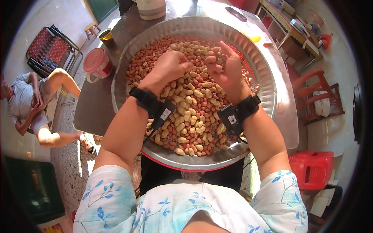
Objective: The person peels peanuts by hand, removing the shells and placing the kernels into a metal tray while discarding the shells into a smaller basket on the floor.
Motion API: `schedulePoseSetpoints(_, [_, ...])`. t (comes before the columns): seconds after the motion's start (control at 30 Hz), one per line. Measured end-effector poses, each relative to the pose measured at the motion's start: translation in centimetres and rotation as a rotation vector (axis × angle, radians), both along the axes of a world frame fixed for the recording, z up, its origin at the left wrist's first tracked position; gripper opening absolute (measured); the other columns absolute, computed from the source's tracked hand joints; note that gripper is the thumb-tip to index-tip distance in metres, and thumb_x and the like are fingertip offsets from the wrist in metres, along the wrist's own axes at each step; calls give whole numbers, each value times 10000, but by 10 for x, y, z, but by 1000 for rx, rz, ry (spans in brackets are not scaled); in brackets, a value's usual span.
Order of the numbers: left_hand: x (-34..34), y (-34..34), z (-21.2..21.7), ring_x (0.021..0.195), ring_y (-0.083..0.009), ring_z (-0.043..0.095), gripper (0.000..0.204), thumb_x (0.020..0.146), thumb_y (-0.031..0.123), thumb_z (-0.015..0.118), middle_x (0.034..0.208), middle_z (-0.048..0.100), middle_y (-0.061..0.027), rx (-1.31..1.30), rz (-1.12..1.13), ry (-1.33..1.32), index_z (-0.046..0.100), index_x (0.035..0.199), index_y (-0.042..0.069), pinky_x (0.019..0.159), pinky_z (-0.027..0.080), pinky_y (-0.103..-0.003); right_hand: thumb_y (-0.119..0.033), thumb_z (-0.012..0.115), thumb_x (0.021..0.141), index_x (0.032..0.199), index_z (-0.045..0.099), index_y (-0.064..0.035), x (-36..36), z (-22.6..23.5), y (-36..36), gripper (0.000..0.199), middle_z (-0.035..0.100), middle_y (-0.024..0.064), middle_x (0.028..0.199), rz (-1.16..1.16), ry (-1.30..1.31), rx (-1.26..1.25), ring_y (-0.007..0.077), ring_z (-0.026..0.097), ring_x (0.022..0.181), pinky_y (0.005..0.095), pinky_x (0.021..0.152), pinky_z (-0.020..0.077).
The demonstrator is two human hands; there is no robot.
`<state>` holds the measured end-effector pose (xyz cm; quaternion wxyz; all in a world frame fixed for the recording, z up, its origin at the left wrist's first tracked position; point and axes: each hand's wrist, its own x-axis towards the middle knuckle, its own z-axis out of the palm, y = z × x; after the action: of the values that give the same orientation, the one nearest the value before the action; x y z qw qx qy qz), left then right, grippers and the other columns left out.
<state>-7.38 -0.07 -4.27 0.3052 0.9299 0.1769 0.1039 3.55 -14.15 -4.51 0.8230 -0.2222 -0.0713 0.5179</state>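
Observation:
A wide round metal pan (269, 89) stands on the table before me, full of peanuts. Tan unshelled peanuts (198, 94) lie in the middle and near part, mixed with loose reddish kernels. Shelled kernels (140, 62) cover the far left of the pan. My left hand (169, 68) is over the heap, its fingers bent together in a pinch; what they hold is hidden. Beside it on the right, my right hand (229, 72) is turned palm inward with curled fingers, around something small that I cannot make out. Both wrists wear black straps with small boxes.
Left of the pan stand a mug with a pink lid (96, 61) and a small dark jar (105, 37). A pale container (150, 8) and a phone (236, 14) lie beyond. A seated person (29, 93) is at left. Wooden chair (318, 95) and red plastic stool (312, 169) are at right.

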Motion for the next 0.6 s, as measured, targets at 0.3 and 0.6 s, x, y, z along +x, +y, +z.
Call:
schedulePoseSetpoints(0.3, [2, 2, 1, 562, -72, 482, 163, 759, 141, 608, 670, 568, -22, -363, -71, -174, 624, 869, 21, 503, 395, -217, -108, 542, 793, 833, 540, -46, -2, -5, 2, 74, 488, 4, 655, -33, -350, -202, 63, 439, 533, 153, 369, 290])
schedulePoseSetpoints(0.6, [5, 3, -2, 517, -24, 425, 170, 816, 183, 578, 685, 546, 20, -1013, -91, -381, 573, 922, 50, 421, 332, -159, -156, 611, 780, 841, 552, -42, -18, -5, 5, 143, 505, -31, 656, -42, -581, -307, 20, 378, 493, 156, 384, 285])
